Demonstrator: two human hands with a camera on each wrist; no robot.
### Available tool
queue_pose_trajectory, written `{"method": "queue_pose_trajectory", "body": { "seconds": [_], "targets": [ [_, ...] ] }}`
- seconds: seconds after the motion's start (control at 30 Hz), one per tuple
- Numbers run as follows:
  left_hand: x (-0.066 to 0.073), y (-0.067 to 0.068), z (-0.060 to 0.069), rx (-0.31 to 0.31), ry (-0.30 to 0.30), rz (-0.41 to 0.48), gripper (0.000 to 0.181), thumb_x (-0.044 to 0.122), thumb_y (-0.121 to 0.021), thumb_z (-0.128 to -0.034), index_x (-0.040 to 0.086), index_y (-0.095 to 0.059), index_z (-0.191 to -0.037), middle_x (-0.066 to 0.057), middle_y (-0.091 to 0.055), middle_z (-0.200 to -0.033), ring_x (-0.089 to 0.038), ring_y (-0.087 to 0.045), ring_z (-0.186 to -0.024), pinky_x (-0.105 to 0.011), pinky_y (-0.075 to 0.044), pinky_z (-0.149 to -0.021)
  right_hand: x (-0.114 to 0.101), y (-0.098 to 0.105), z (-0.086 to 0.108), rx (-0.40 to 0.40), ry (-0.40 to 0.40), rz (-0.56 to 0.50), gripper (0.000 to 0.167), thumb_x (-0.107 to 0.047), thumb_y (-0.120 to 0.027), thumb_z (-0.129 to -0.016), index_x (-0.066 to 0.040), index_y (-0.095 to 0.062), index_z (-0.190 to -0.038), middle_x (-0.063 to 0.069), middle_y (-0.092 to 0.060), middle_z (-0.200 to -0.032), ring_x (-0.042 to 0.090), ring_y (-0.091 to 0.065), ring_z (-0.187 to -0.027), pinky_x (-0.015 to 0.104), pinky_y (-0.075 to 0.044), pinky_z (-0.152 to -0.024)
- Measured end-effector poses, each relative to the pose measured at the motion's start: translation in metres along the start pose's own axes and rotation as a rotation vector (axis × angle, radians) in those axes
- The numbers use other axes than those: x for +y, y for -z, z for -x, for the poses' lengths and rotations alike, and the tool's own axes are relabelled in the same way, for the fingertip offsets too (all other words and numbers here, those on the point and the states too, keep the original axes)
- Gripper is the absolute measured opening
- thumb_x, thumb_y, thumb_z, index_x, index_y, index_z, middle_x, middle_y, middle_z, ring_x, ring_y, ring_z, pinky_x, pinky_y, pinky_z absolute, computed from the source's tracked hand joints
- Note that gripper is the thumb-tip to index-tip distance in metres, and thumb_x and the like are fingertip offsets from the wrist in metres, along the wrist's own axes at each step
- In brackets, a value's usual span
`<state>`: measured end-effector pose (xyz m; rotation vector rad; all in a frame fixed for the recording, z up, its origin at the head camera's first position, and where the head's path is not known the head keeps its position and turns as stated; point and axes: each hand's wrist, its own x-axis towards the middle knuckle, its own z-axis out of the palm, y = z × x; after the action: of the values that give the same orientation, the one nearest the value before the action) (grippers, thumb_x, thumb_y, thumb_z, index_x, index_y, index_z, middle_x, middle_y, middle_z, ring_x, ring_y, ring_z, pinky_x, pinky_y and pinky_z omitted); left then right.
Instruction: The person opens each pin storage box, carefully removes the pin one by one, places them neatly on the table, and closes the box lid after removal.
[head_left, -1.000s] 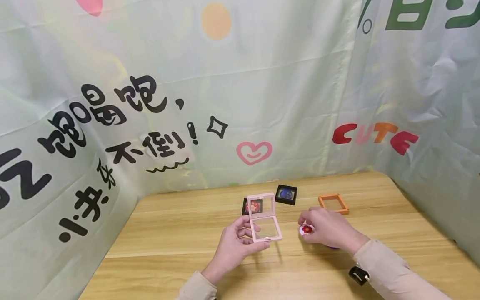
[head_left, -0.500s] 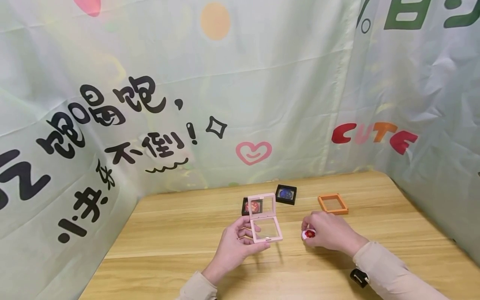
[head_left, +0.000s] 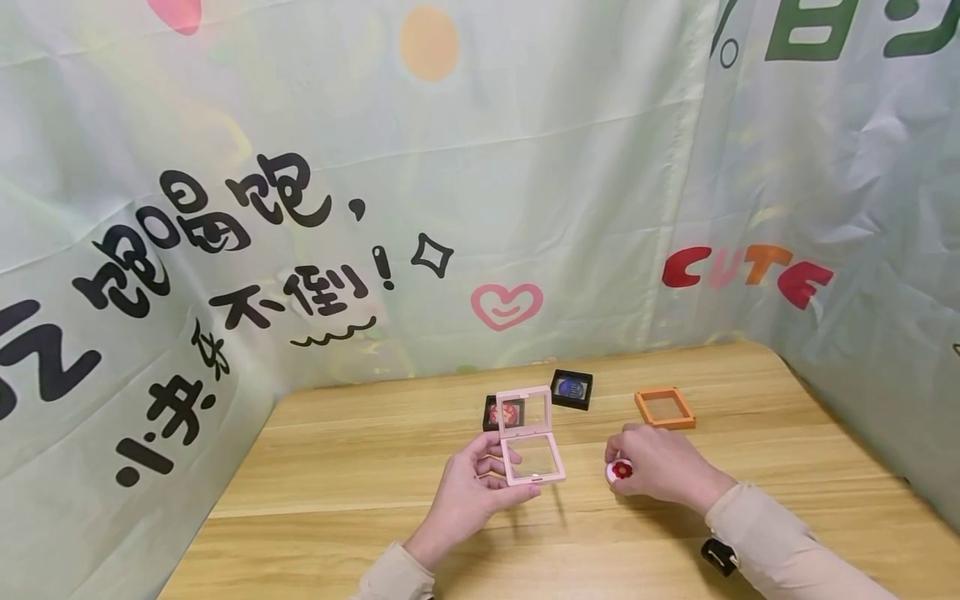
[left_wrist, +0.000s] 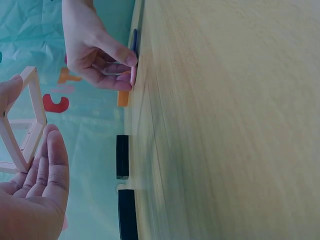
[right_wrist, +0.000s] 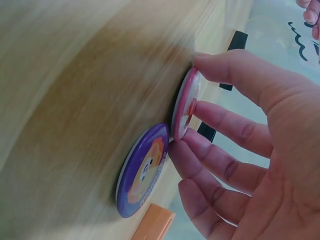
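The left hand (head_left: 465,496) holds a pink hinged frame (head_left: 556,458) above the table, its two clear-windowed halves unfolded, thumb in front and fingers behind. Thumb and fingers of the right hand (head_left: 663,465) pinch the edge of a round white badge (head_left: 619,471) with a red flower, low at the table. In the right wrist view this badge (right_wrist: 186,102) shows a pink rim, and beside it a purple-rimmed badge (right_wrist: 142,170) lies on the table. The head view hides the purple badge behind the right hand.
Behind the pink frame lies a black frame with a red badge (head_left: 491,414); another black frame (head_left: 572,390) with a blue badge is further back. An orange frame (head_left: 684,422) lies beyond the right hand. Printed cloth (head_left: 585,208) hangs around the wooden table (head_left: 315,467).
The right hand, with the flower badge in its fingers, has moved slightly right and down toward the table. The left hand and pink frame have barely moved.
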<state>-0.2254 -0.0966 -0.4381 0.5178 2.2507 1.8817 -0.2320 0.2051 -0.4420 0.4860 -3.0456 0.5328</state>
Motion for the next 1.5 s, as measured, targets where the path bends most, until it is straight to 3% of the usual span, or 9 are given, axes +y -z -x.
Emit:
{"method": "queue_pose_trajectory", "body": {
  "seconds": [0.33, 0.8, 1.2, 1.5],
  "targets": [
    [-0.001, -0.002, -0.001, -0.011, -0.015, -0.019, 0.061, 0.012, -0.097, -0.0785, 0.01, -0.067, -0.131, -0.018, -0.071, -0.117, -0.015, -0.074, -0.091, -0.024, -0.066, -0.082, 0.0, 0.002, 0.001, -0.02, 0.005, 0.009, 0.023, -0.027, -0.094, -0.075, -0.024, -0.073, -0.085, -0.009, -0.063, -0.084, 0.008, -0.05, -0.068, 0.024, -0.04, -0.054],
    [-0.004, -0.002, 0.0, -0.012, -0.008, -0.013, 0.062, 0.016, -0.097, -0.079, 0.011, -0.066, -0.132, -0.023, -0.07, -0.121, -0.015, -0.073, -0.092, -0.023, -0.066, -0.081, -0.004, 0.006, 0.006, -0.017, 0.04, 0.024, 0.026, -0.029, -0.096, -0.071, -0.026, -0.076, -0.087, -0.01, -0.067, -0.088, 0.004, -0.05, -0.069, 0.024, -0.041, -0.056],
    [-0.003, -0.003, 0.0, -0.017, -0.015, -0.017, 0.061, 0.013, -0.097, -0.0795, 0.01, -0.066, -0.132, -0.022, -0.07, -0.119, -0.015, -0.074, -0.092, -0.023, -0.066, -0.081, -0.011, 0.03, 0.003, -0.017, 0.032, -0.054, 0.024, -0.037, -0.085, -0.092, -0.018, -0.079, -0.105, -0.005, -0.073, -0.099, 0.011, -0.066, -0.085, 0.032, -0.056, -0.066],
    [-0.001, -0.006, 0.001, -0.028, -0.014, -0.004, 0.061, 0.01, -0.096, -0.0795, 0.008, -0.066, -0.132, -0.022, -0.07, -0.119, -0.014, -0.074, -0.091, -0.024, -0.066, -0.081, -0.018, 0.042, 0.002, 0.11, 0.078, -0.209, 0.02, -0.041, -0.07, -0.105, -0.023, -0.079, -0.103, -0.016, -0.07, -0.082, -0.004, -0.059, -0.07, 0.021, -0.053, -0.063]
  ]
}}
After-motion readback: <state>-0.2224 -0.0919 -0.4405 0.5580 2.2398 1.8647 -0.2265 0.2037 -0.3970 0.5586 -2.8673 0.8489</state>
